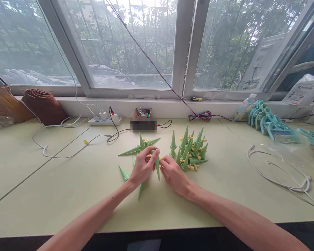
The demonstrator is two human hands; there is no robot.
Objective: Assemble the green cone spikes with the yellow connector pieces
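My left hand [143, 166] is closed around a green plant watering spike [157, 167], whose point is directed down at the table. My right hand [175, 175] pinches a small yellow valve [160, 162] at the side of that spike; the fingers hide most of the valve. Several green spikes lie around my left hand, among them one [124, 173] to its left and a cluster [141, 143] behind it. Beyond my right hand stands a group of green spikes [184, 141] with yellow valves [196, 167], most of them point up.
A small cardboard box [143, 113], a white power strip [104, 120] and cables line the back of the table [68, 195]. Teal clip-like items [272, 122] and a coiled white cable [277, 181] are at the right. A brown bag [44, 106] stands at the left.
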